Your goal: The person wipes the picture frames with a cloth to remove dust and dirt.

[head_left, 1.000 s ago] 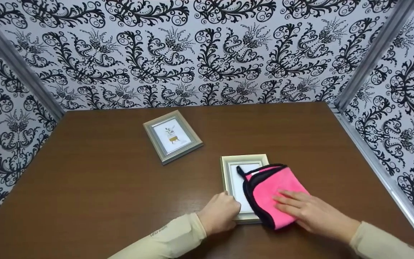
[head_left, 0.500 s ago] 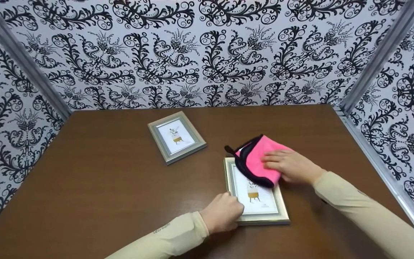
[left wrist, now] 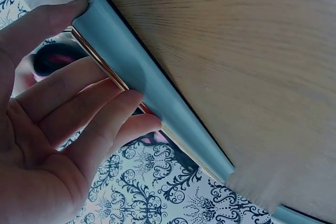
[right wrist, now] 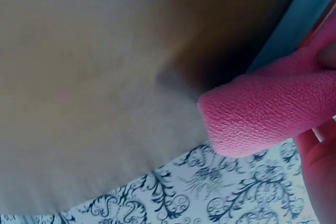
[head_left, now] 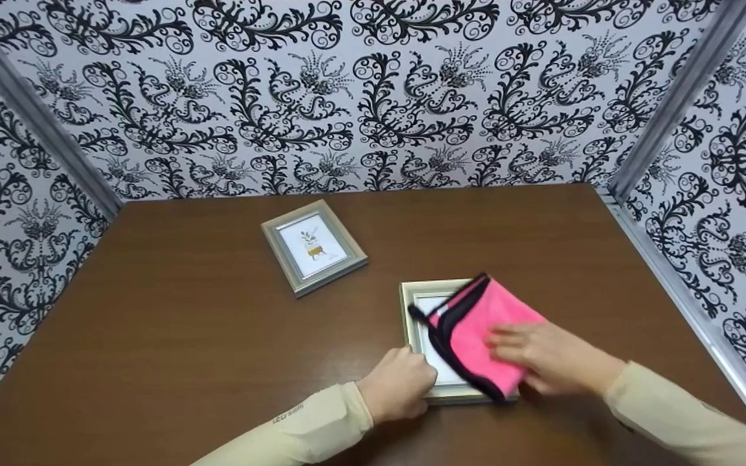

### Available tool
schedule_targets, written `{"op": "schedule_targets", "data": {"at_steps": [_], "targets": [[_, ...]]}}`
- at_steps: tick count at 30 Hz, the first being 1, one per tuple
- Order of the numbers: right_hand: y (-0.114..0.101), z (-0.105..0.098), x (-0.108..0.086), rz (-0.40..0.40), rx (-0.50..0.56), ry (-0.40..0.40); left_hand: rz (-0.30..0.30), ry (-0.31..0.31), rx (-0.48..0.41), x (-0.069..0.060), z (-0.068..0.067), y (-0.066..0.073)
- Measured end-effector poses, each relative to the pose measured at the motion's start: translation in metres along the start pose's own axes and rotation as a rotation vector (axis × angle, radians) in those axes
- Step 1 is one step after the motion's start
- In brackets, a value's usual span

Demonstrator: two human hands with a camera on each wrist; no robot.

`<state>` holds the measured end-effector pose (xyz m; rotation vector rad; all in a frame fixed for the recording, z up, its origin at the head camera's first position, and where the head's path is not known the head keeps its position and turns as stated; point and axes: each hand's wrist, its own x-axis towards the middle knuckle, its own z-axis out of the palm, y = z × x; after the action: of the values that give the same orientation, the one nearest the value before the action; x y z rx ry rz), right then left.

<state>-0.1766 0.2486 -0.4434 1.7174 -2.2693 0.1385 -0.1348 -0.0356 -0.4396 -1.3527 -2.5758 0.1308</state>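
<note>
A cream picture frame [head_left: 408, 310] lies flat on the brown table. My left hand [head_left: 399, 385] grips its lower left side; in the left wrist view the thumb and fingers hold the moulding [left wrist: 142, 77]. A folded pink cloth [head_left: 486, 336] with black trim covers most of the frame's glass and its right side. My right hand [head_left: 554, 356] rests on the cloth with fingers extended, slightly blurred. The right wrist view shows the fuzzy pink cloth [right wrist: 262, 108] against the frame's edge, with part of the hand [right wrist: 323, 166] beside it.
A second picture frame [head_left: 315, 247], with a plant print, lies tilted farther back to the left on the table [head_left: 185, 310]. Black-and-white patterned walls [head_left: 295, 103] enclose the back and sides, with metal strips along the corners.
My right hand slid the cloth up to the frame's top, baring the print, then back down over it. My left hand stays on the frame's left side.
</note>
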Motion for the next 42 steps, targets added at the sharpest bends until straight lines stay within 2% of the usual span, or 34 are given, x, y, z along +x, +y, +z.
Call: {"op": "schedule_targets", "data": {"at_steps": [4,8,13,20,25,27,30,33,35,38,42], "targets": [[-0.019,-0.002,-0.01,-0.028,0.046,0.059,0.001,0.005,-0.012,-0.001,-0.001,-0.001],[-0.019,0.002,-0.016,-0.029,0.081,0.106,0.013,-0.008,-0.006,-0.001,-0.001,-0.001],[0.007,0.009,-0.009,0.03,0.066,0.098,0.039,-0.012,0.012,-0.002,0.0,-0.001],[0.055,0.02,0.012,0.15,-0.029,0.01,0.058,-0.027,0.004,-0.001,-0.002,0.0],[0.07,0.026,0.022,0.217,-0.108,0.004,0.043,-0.059,0.005,-0.001,-0.003,0.0],[0.066,0.027,0.026,0.278,-0.109,0.008,0.035,-0.059,0.005,-0.001,-0.003,-0.001],[0.053,0.027,0.032,0.428,-0.108,-0.003,0.025,-0.059,0.001,-0.002,-0.003,-0.001],[0.037,0.027,0.045,0.592,-0.099,-0.007,0.022,-0.062,-0.004,-0.002,-0.002,-0.001],[0.027,0.027,0.058,0.667,-0.095,-0.013,0.022,-0.063,-0.005,-0.002,-0.002,-0.001],[0.014,0.029,0.079,0.73,-0.103,-0.03,0.023,-0.061,-0.003,-0.001,-0.001,-0.001],[0.005,0.031,0.105,0.757,-0.121,-0.077,0.027,-0.054,-0.002,-0.001,-0.002,-0.001]]}}
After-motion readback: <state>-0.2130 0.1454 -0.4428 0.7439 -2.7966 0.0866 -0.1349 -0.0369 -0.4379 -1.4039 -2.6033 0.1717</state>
